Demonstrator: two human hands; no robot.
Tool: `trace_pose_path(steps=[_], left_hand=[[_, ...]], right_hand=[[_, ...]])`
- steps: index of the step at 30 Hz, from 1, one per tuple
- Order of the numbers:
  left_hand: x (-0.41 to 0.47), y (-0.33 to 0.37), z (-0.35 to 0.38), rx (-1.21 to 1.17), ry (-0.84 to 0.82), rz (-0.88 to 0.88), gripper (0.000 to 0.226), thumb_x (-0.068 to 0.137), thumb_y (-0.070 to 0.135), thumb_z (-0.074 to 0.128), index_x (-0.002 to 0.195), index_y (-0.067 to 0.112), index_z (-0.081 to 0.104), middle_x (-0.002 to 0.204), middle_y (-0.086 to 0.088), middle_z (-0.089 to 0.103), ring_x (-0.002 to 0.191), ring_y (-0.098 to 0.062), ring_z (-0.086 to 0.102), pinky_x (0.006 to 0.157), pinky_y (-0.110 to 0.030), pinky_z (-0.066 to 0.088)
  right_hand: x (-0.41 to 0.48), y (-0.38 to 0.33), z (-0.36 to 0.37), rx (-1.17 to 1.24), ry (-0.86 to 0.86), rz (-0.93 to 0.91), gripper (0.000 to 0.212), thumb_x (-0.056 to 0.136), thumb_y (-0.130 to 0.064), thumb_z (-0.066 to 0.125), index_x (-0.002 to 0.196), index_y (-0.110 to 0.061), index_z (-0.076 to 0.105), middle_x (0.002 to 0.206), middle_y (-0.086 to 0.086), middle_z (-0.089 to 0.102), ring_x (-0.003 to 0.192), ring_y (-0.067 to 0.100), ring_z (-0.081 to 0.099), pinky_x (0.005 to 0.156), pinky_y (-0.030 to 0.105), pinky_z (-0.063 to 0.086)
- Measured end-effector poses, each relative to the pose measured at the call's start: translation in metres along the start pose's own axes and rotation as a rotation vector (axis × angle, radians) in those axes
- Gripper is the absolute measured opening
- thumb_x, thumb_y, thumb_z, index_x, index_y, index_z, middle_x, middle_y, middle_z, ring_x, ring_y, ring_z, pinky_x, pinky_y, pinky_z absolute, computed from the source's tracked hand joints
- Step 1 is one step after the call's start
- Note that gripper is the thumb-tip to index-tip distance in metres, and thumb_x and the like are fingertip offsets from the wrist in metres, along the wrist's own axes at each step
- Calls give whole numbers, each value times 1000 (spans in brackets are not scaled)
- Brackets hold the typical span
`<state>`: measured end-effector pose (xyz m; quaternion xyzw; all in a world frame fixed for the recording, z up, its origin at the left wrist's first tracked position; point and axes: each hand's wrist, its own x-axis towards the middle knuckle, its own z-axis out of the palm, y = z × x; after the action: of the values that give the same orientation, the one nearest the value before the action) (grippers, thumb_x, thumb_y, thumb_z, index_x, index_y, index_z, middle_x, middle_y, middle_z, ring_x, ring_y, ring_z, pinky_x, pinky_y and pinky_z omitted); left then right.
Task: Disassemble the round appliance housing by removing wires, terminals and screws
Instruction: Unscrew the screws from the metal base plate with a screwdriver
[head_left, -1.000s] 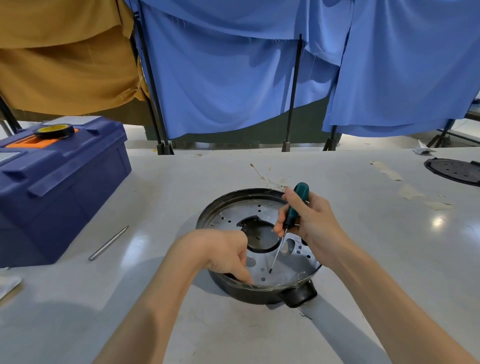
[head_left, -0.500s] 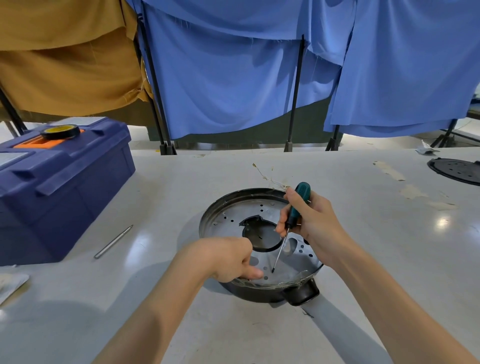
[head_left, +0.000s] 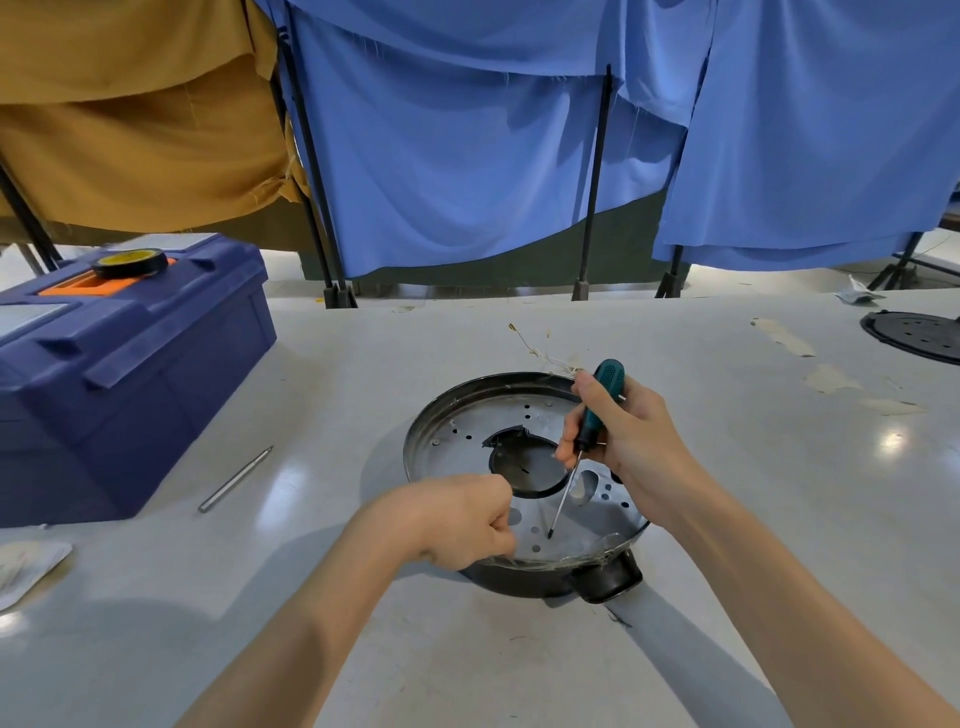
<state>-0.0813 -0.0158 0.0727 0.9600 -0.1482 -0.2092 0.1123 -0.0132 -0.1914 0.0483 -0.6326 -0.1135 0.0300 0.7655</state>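
The round black housing (head_left: 441, 410) lies in the middle of the table, its perforated metal plate (head_left: 467, 431) facing up and a black knob (head_left: 608, 577) at its near edge. My right hand (head_left: 634, 447) grips a teal and black screwdriver (head_left: 597, 405) tilted over the plate, with the tip touching the metal near the front rim. My left hand (head_left: 462, 519) sits at the near-left rim with its fingers curled into a fist. I cannot see anything held in it.
A blue toolbox (head_left: 130, 374) with a tape roll (head_left: 130, 262) on top stands at the left. A thin metal rod (head_left: 236, 478) lies beside it. Loose wire strands (head_left: 540, 353) lie behind the housing, a black perforated disc (head_left: 919, 335) far right, a white packet (head_left: 26, 566) near left.
My left hand has pulled its fingers off the plate's front rim and curled them into a fist. The right hand and screwdriver have barely moved.
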Motion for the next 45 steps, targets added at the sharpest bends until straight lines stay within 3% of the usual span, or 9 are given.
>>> trace_pose_path(steps=[4, 19, 23, 27, 29, 33, 37, 41, 45], left_hand=[[0, -1, 3, 0, 35, 16, 45, 93, 21, 48, 54, 13, 27, 54, -2, 23, 53, -21, 21, 51, -31, 21], [-4, 0, 5, -57, 92, 82, 31, 91, 15, 50, 63, 11, 37, 57, 0, 23, 53, -16, 20, 53, -30, 22], [-4, 4, 4, -77, 86, 59, 36, 91, 15, 49, 59, 13, 31, 58, -1, 24, 57, -17, 23, 57, -30, 24], [1, 1, -2, -163, 124, 7, 45, 99, 23, 43, 57, 12, 55, 47, 3, 46, 42, -5, 40, 49, -18, 34], [1, -3, -4, -197, 170, 4, 45, 100, 26, 43, 64, 10, 65, 48, 7, 54, 45, 1, 49, 49, -10, 36], [2, -12, 1, -250, 261, 14, 40, 99, 31, 47, 76, 8, 71, 73, -4, 70, 63, -10, 60, 66, -20, 48], [4, -16, 5, -288, 323, 17, 31, 93, 28, 58, 76, 7, 72, 70, -2, 71, 53, 8, 55, 55, 1, 37], [6, -17, 4, -279, 299, 1, 23, 90, 28, 64, 72, 15, 70, 63, 7, 65, 55, 3, 57, 49, -4, 38], [6, -17, 3, -280, 297, -9, 22, 90, 24, 64, 72, 15, 71, 62, 6, 65, 51, 3, 55, 46, -4, 37]], right_hand=[[0, 0, 0, -5, 10, -10, 26, 97, -30, 55, 103, -6, 50, 63, 10, 62, 53, 27, 62, 54, 31, 54], [-1, -1, 0, -27, 8, -1, 21, 97, -29, 54, 100, -9, 51, 62, 10, 62, 51, 26, 61, 55, 35, 56], [-2, -2, 1, -22, 11, 3, 21, 97, -29, 54, 101, -8, 51, 61, 9, 62, 51, 25, 61, 53, 33, 55], [-2, -3, 1, 8, 3, 16, 24, 97, -28, 54, 103, -6, 50, 61, 11, 61, 52, 27, 61, 55, 35, 55], [-3, -6, 1, 47, -6, 15, 22, 97, -27, 54, 102, -5, 50, 61, 11, 60, 52, 27, 60, 55, 34, 55], [-7, -15, 6, 169, -41, 17, 19, 98, -25, 51, 101, -7, 48, 60, 9, 57, 51, 25, 57, 51, 31, 52], [-15, -21, 20, 280, -123, 7, 20, 97, -26, 49, 100, -7, 49, 61, 8, 53, 52, 24, 53, 52, 31, 49], [-23, -18, 35, 290, -143, -16, 23, 92, -28, 52, 100, -7, 48, 61, 7, 52, 51, 23, 52, 51, 30, 47], [-24, -15, 40, 254, -134, -41, 27, 88, -30, 54, 102, -8, 47, 62, 6, 52, 52, 23, 52, 53, 30, 48]])
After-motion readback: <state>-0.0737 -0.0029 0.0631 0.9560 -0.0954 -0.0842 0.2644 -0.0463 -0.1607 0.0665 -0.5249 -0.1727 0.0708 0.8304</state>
